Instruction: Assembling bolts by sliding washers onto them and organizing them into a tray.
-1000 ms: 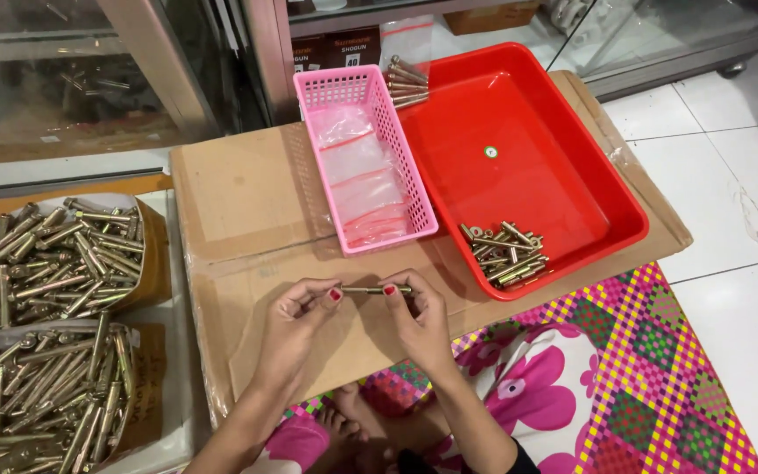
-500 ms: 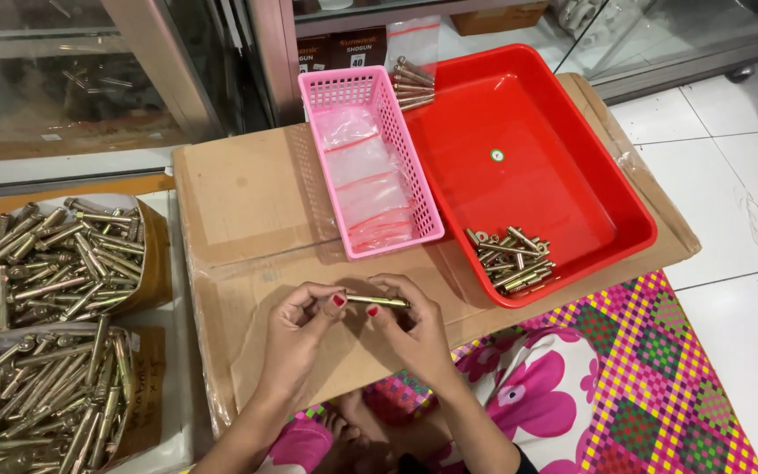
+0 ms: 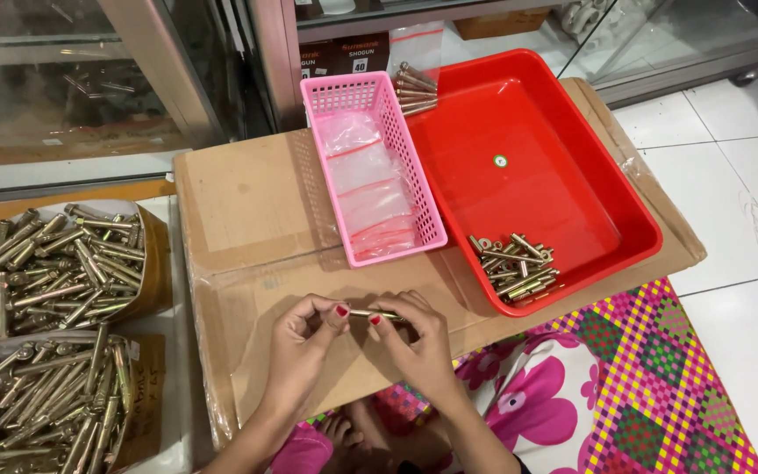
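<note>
Pinching bolt (image 3: pixel 366 313) between both hands (image 3: pixel 361 338)

Left hand (image 3: pixel 309 338): raised over the cardboard sheet (image 3: pixel 256 219), fingers curled, thumb and forefinger pinched on one end of a brass bolt (image 3: pixel 370 313) (red-painted nails showing). Right hand (image 3: pixel 418 338): just beside it over the same sheet, fingertips pinched on the bolt's other end. Both forearms enter from the sheet's near edge, wrists slightly bent.
</note>
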